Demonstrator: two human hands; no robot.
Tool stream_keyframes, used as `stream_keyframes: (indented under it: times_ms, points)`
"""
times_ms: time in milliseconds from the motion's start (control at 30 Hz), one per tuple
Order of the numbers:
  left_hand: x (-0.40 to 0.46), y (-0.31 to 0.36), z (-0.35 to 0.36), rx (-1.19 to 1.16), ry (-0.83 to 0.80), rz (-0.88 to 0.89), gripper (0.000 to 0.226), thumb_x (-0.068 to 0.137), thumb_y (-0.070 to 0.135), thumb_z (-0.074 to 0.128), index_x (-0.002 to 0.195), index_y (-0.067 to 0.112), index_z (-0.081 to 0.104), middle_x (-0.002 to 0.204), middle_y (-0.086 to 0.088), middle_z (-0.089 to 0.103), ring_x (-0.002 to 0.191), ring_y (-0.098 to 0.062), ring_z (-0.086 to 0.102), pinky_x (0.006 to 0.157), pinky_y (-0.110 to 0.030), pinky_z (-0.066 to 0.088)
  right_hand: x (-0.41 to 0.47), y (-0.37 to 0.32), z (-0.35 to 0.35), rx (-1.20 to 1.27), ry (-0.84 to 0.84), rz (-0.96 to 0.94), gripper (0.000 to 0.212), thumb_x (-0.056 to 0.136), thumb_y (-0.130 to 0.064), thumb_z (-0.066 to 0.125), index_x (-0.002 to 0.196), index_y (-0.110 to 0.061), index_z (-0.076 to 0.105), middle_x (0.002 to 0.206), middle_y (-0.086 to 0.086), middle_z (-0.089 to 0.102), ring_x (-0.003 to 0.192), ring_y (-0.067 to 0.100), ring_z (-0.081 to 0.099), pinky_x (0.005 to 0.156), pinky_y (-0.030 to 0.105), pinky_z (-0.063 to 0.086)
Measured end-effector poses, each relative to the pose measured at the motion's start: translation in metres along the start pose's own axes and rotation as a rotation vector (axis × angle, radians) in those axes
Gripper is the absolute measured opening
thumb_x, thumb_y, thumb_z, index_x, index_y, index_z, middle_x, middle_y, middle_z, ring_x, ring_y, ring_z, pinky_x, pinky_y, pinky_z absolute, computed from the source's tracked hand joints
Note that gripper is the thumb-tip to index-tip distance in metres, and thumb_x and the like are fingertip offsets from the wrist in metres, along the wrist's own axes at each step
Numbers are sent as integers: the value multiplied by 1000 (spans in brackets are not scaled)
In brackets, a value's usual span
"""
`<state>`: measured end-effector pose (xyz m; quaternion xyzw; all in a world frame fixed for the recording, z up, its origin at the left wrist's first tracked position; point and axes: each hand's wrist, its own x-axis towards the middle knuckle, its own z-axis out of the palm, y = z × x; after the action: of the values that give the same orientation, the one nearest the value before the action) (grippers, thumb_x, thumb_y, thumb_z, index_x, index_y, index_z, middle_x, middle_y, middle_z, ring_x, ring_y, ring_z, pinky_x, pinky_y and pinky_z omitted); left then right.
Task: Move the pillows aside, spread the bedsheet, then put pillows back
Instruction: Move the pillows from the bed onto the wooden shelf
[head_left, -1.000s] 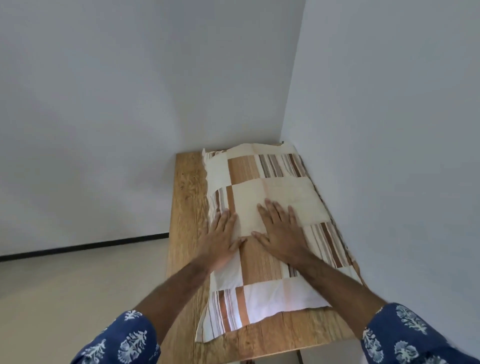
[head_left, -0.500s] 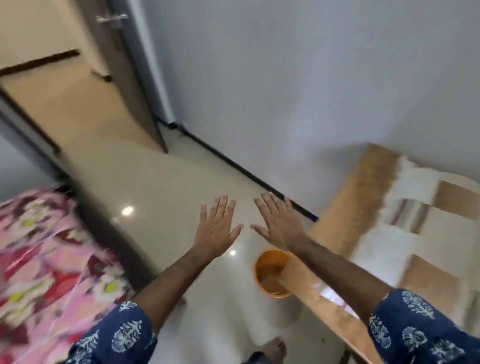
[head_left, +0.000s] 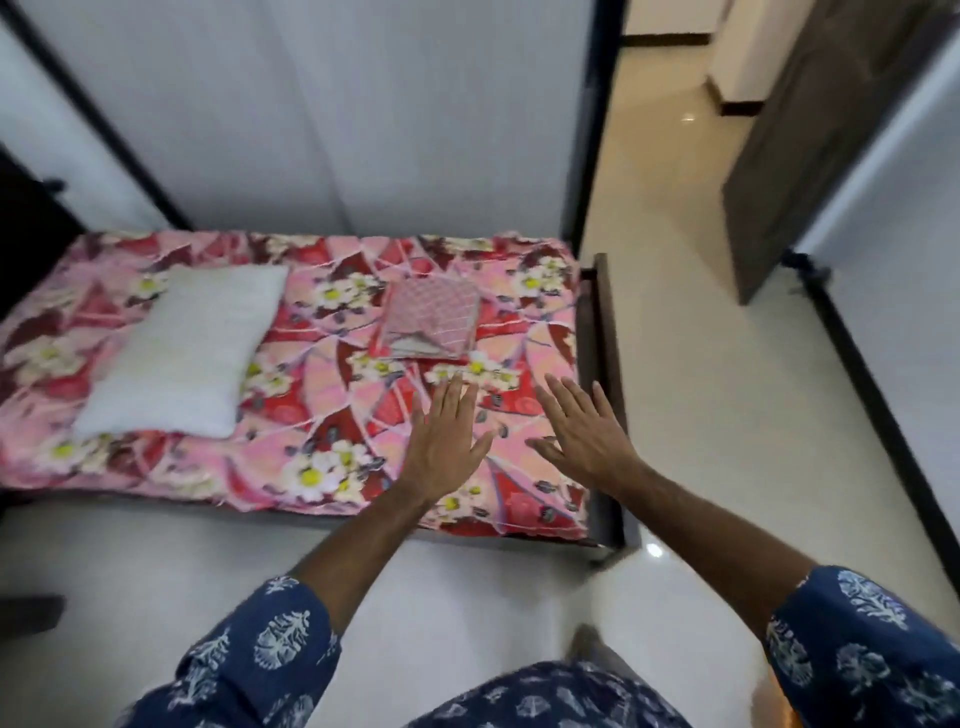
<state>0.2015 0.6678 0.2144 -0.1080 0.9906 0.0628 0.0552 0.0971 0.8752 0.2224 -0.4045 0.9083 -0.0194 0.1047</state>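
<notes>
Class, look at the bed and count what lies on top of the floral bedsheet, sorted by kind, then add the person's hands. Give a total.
Plain white rectangular pillow: 1
Folded pink checked cloth: 1
Bare hands, both open with fingers straight, above the pink and red floral bedsheet: 2 (left hand, right hand)
Total: 4

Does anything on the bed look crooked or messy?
Yes. The white rectangular pillow lies slanted across the pink flowery bedsheet, not square to the bed. A folded pink checked cloth sits mid-bed, one corner flipped up.
</notes>
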Motion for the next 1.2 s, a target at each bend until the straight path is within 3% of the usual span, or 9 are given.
stream_keyframes:
  times_ms: [200,333,467,667,733,867,933,1033,1200]
  points:
    - [-10,-133,-1,-27,13,-276,79,98,63,17,162,17,11,170,-10,4,157,-28,1,122,-58,-1,125,-89,0,-26,-56,-257,104,80,-79,-19,162,-20,8,169,7,8,156,29,10,123,54,2]
    - [-7,-211,-12,-24,9,-434,85,93,66,8,161,14,16,169,-13,10,156,-32,7,121,-63,7,214,-136,7,-37,-106,-392,102,82,-80,-17,162,-20,6,169,7,8,156,28,9,125,56,5]
    - [1,-280,-39,6,-11,-541,84,93,65,4,162,17,2,170,-10,-2,157,-28,-4,123,-60,0,299,-183,-1,-27,-149,-495,93,87,-76,-8,162,-22,2,169,7,3,156,28,6,124,56,3]
    - [9,-373,-61,3,46,-697,76,101,62,24,160,16,18,169,-11,7,157,-30,6,122,-61,8,402,-258,-15,-37,-156,-630,91,91,-73,0,161,-16,6,169,11,9,155,29,11,123,55,7]
    - [10,-400,-59,-8,42,-699,83,95,67,14,161,16,18,169,-10,6,157,-31,5,123,-62,8,430,-283,-15,-45,-159,-657,91,90,-72,1,161,-15,5,169,11,9,155,30,12,123,55,10]
    - [19,-467,-47,-89,23,-712,92,86,70,0,161,18,13,170,-9,-1,157,-29,-3,124,-60,2,480,-332,-5,-46,-199,-656,109,77,-82,-16,161,-16,6,168,11,11,154,31,14,123,56,13]
    - [30,-510,-38,-100,-16,-700,89,89,70,3,161,18,13,170,-9,0,157,-31,-2,123,-60,3,508,-357,6,-56,-230,-632,97,85,-76,-3,161,-16,4,169,11,8,155,31,13,123,55,11]
    - [54,-587,-20,-125,-80,-667,73,103,59,27,161,17,12,170,-10,0,156,-33,0,123,-60,6,550,-392,28,-66,-278,-582,79,100,-63,22,160,-14,5,168,13,10,153,34,16,124,55,17]
    - [102,-737,24,-232,-167,-601,73,102,56,33,160,15,15,169,-12,3,155,-38,6,121,-58,12,622,-453,89,204,-437,-255,78,100,-54,44,158,-11,14,162,16,25,146,39,31,116,55,32]
